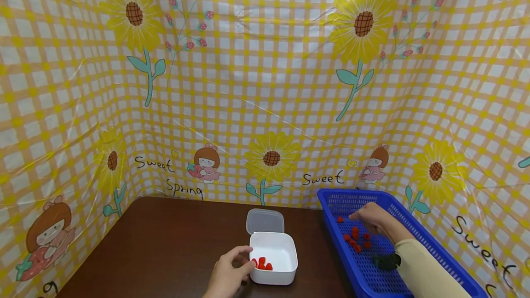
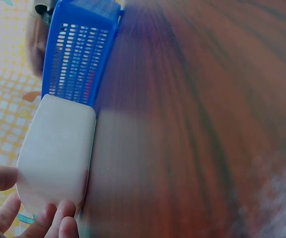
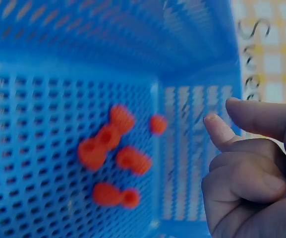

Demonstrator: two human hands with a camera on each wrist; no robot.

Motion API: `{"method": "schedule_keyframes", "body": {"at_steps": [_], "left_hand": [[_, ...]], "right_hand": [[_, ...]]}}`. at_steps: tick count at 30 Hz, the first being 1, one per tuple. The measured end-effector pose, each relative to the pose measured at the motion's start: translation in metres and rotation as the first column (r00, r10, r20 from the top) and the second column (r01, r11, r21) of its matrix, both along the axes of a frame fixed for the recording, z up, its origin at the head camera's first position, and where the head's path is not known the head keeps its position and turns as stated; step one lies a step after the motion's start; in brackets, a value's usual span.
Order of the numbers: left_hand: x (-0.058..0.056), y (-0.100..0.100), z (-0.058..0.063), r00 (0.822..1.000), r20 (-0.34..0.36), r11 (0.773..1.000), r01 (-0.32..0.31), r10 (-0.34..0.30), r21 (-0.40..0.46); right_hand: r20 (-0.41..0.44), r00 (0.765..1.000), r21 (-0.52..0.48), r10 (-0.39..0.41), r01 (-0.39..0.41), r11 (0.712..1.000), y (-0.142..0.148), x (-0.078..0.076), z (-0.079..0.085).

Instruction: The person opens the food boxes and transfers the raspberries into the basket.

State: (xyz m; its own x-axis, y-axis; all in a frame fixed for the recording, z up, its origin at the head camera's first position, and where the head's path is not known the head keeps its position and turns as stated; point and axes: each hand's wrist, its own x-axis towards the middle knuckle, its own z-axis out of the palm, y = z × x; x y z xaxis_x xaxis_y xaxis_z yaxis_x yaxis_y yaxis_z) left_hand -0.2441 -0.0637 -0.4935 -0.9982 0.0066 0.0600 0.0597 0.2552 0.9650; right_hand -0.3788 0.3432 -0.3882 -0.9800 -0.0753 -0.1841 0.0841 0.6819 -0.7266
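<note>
A small white square box (image 1: pixel 285 268) stands on the table with several red raspberries (image 1: pixel 262 261) in its near left corner. My left hand (image 1: pixel 229 270) is at its left side, fingertips touching the wall; in the left wrist view the fingers (image 2: pixel 63 213) lie loosely along the box. My right hand (image 1: pixel 374 219) hovers over the far part of a blue perforated basket (image 1: pixel 327 210). In the right wrist view, index finger and thumb stick out slightly apart with nothing between them, and the other fingers are curled. Several raspberries (image 3: pixel 105 139) lie on the basket floor beside that hand.
Behind the box lies a grey translucent lid (image 1: pixel 265 221). A dark brown table (image 1: pixel 174 243) carries everything, with the basket along its right side. Checked cloth (image 1: pixel 265 105) with sunflowers hangs behind and at both sides. A dark object (image 1: pixel 386 261) shows under the right sleeve.
</note>
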Motion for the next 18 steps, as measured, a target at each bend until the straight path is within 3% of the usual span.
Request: {"method": "schedule_keyframes", "body": {"at_steps": [7,18], "left_hand": [[0.002,0.000,0.002,0.999,-0.036,1.000,0.010,-0.010,0.009],[0.004,0.000,0.002,0.999,-0.045,1.000,0.011,-0.011,0.000]], "right_hand": [[-0.012,0.997,-0.123,0.077,-0.078,0.989,-0.027,0.008,0.022],[-0.022,0.983,-0.184,0.182,-0.183,0.966,-0.068,0.024,0.040]]}}
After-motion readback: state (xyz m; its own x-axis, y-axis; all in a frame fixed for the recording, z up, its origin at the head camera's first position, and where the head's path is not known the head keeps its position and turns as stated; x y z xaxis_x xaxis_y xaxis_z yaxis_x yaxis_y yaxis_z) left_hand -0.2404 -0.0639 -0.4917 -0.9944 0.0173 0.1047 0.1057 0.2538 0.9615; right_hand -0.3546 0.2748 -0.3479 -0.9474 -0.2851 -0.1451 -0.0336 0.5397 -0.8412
